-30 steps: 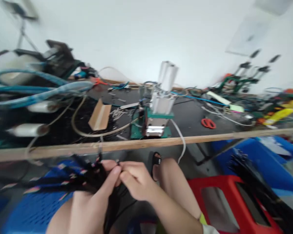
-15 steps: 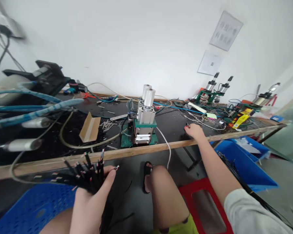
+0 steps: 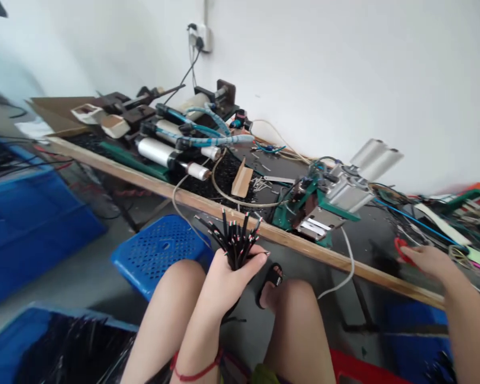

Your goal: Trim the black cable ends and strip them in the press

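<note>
The left hand (image 3: 231, 281) grips black cables (image 3: 235, 242). The right hand (image 3: 429, 261) has its fingers around red-handled scissors (image 3: 400, 246) by the table (image 3: 384, 278).

Behind the wood-edged black surface (image 3: 368, 273), plain white wall (image 3: 304, 80) with plugged-in socket box (image 3: 205, 40); below, grey floor (image 3: 84, 280) and perforated blue plastic stool (image 3: 164, 242), in pale light.

A workshop: a long, black-topped, wooden-edged desk (image 3: 384, 280) carries a green-and-silver metal machine (image 3: 336, 200) and silver metal cylinders (image 3: 155, 152) with blue flexible hoses (image 3: 228, 140); large blue plastic bins (image 3: 32, 229) stand nearby.
</note>
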`<state>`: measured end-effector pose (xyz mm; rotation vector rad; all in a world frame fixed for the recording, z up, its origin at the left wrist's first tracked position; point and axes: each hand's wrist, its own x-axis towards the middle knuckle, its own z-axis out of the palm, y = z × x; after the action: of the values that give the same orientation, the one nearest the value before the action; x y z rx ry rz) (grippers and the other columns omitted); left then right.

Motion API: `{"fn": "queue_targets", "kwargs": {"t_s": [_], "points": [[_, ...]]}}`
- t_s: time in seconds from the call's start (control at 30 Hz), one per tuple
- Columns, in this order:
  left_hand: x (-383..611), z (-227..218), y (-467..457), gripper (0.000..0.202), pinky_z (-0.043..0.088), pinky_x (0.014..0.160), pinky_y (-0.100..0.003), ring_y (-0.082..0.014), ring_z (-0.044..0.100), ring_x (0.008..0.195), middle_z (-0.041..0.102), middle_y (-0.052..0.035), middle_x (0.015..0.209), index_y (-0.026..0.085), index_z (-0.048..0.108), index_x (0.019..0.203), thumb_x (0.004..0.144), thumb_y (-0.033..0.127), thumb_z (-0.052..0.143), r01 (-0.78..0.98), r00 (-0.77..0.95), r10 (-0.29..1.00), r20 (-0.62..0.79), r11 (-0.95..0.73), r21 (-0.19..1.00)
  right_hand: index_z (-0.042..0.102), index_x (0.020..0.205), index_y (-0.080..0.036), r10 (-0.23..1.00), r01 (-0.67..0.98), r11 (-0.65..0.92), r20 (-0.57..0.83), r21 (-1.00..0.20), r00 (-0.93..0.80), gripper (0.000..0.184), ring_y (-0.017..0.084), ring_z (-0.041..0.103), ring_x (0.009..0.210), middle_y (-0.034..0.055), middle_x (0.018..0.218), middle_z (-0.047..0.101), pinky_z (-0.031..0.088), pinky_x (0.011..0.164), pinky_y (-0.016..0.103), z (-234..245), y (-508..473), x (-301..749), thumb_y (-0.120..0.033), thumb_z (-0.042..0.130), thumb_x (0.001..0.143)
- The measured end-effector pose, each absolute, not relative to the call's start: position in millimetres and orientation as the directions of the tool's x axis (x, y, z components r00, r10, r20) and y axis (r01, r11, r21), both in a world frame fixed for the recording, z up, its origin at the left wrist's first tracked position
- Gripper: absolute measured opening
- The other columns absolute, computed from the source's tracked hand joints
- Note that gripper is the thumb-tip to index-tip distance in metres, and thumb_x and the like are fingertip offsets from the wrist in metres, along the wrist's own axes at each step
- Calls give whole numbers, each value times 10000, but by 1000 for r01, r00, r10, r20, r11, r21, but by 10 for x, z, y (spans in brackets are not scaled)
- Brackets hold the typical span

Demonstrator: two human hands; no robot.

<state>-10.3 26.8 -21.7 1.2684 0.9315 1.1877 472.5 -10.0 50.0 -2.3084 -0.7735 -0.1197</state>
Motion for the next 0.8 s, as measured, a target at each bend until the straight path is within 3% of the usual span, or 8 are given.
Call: {"fn": "queue_targets", "kwargs": {"t_s": [0.07, 0.17, 0.2, 0.27, 0.33, 0.4, 0.57, 0.8], "points": [[-95, -176, 244, 99, 675, 781, -340, -257, 818, 823, 879, -75, 836, 201, 881, 776, 848, 260, 846, -204, 217, 972, 88, -43, 978, 663, 647, -258, 523, 480, -534, 174, -695, 834, 592, 123, 529, 446, 182, 701, 708, 388, 490, 424, 423, -282, 4544, -633, 611, 1103], [-65, -146, 240, 119, 678, 718, -330, -249, 816, 754, 868, -66, 787, 209, 860, 746, 857, 235, 828, -268, 278, 959, 63, 14, 963, 703, 827, -306, 549, 394, -349, 156, -850, 821, 429, 145, 575, 485, 113, 712, 702, 383, 491, 394, 88, -625, 3963, -717, 770, 931], [-52, -144, 243, 122, 672, 689, -325, -244, 808, 726, 863, -63, 774, 210, 856, 744, 859, 232, 823, -272, 292, 955, 52, 31, 962, 743, 896, -308, 569, 328, -183, 172, -927, 804, 415, 168, 592, 507, 96, 705, 693, 350, 472, 371, -81, -730, 3686, -697, 879, 846], [-26, -146, 249, 134, 647, 622, -313, -226, 772, 653, 840, -53, 731, 211, 847, 736, 866, 228, 815, -255, 314, 949, 38, 45, 966, 676, 735, -287, 718, 197, -15, 127, -980, 684, 536, 178, 519, 434, 65, 593, 631, 298, 407, 338, -460, -885, 3063, -771, 851, 883], [-8, -151, 248, 159, 614, 569, -301, -203, 722, 583, 799, -39, 670, 213, 838, 724, 878, 232, 807, -231, 337, 940, 43, 38, 972, 591, 618, -271, 854, 124, -26, 42, -992, 519, 668, 165, 440, 353, 28, 489, 543, 263, 369, 327, -798, -945, 2458, -822, 714, 974], [-1, -154, 242, 174, 588, 544, -291, -184, 683, 540, 755, -22, 620, 215, 830, 724, 893, 244, 801, -222, 356, 933, 54, 28, 975, 608, 614, -251, 899, 88, -64, -19, -994, 437, 669, 168, 497, 371, 33, 500, 580, 310, 388, 324, -1000, -929, 1991, -780, 730, 1005], [-5, -165, 220, 172, 579, 582, -263, -160, 673, 567, 729, 1, 613, 212, 783, 696, 867, 234, 796, -223, 308, 948, 79, -9, 975, 653, 622, -220, 994, 28, -81, -79, -996, 76, 748, 143, 503, 442, 22, 481, 568, 364, 499, 310, -947, -847, 1578, -797, 608, 1095], [2, -215, 220, 169, 491, 559, -254, -140, 573, 581, 678, 1, 607, 203, 748, 651, 810, 239, 791, -165, 281, 956, 78, -32, 986, 673, 593, -200, 999, 53, -24, -26, -998, -33, 752, 136, 525, 522, 35, 528, 607, 319, 553, 308, -724, -795, 1522, -723, 592, 1127]]}}
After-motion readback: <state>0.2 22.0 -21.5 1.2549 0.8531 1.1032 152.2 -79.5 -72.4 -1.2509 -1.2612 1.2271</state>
